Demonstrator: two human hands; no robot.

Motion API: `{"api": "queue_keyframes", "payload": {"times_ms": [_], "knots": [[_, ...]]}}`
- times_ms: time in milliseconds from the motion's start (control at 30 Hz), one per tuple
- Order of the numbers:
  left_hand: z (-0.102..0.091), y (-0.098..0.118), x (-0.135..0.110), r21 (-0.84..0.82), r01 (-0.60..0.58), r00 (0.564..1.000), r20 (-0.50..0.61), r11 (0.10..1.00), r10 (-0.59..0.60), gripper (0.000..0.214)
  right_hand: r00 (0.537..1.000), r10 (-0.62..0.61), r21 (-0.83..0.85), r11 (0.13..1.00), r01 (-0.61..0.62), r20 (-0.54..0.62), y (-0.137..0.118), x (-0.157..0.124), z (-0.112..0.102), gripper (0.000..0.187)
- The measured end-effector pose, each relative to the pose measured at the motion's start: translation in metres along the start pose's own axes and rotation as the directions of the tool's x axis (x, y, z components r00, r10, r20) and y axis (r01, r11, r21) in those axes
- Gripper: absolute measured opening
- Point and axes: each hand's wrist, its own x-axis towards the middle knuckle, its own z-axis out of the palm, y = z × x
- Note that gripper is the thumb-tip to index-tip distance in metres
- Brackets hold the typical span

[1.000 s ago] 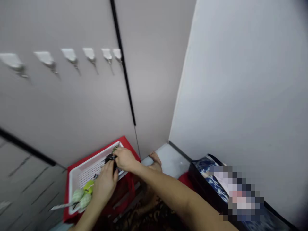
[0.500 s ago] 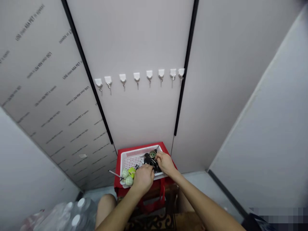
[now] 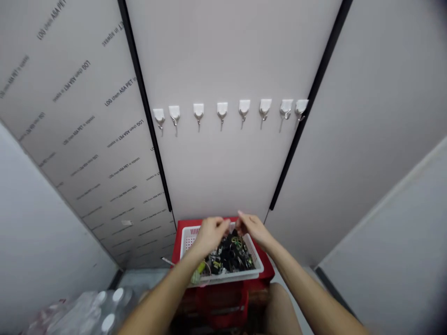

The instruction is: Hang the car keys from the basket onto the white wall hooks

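While below left hand (image 3: 211,233) and right hand (image 3: 254,230), dark trinkets (image 3: 231,255), each grip's closure unclear.

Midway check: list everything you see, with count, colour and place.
Red bag: one, red, under the basket
Basket: one, white, bottom centre
Small items: many, too jumbled to count, mostly black, inside it
Balls: at least two, yellow-green and pale green, its near left, partly hidden
Strip: one, whitish, jutting out left
Hooks: eight, white and silver, in a row across the middle
Printed panel: one, grey, left
Black strips: two long ones, black, flanking most hooks
Bottles: at least three, clear, white-capped, lower left
Left hand: one, bare, above the basket
Right hand: one, bare, above the basket's far side
Knee: one, bare, bottom right of centre
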Motion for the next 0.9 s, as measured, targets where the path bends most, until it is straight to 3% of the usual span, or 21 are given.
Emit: {"api": "queue_keyframes", "payload": {"times_ms": [67,133,200,267,900], "knots": [[-0.026,0.027,0.020,-0.347,0.057,0.998,-0.010,0.936,-0.064,0.044,0.997,0.012,0.251,0.967,-0.032,0.081,-0.035,0.015,-0.001,0.048],[-0.046,0.052,0.035,-0.568,0.055,0.998,0.019,0.821,-0.054,0.050,0.982,-0.049,0.434,0.900,-0.037,0.185,-0.070,0.024,-0.002,0.053],[-0.058,0.072,0.043,-0.656,0.015,0.999,0.049,0.754,0.024,0.053,0.956,-0.111,0.514,0.857,-0.047,0.271,-0.098,0.029,-0.001,0.056],[-0.061,0.082,0.047,-0.668,-0.019,0.994,0.067,0.744,0.086,0.054,0.944,-0.134,0.531,0.846,-0.049,0.300,-0.113,0.031,-0.001,0.057],[-0.052,0.080,0.046,-0.644,0.042,0.979,0.178,0.764,0.096,0.056,0.953,-0.082,0.462,0.885,-0.065,0.291,-0.108,0.026,-0.002,0.056]]}}
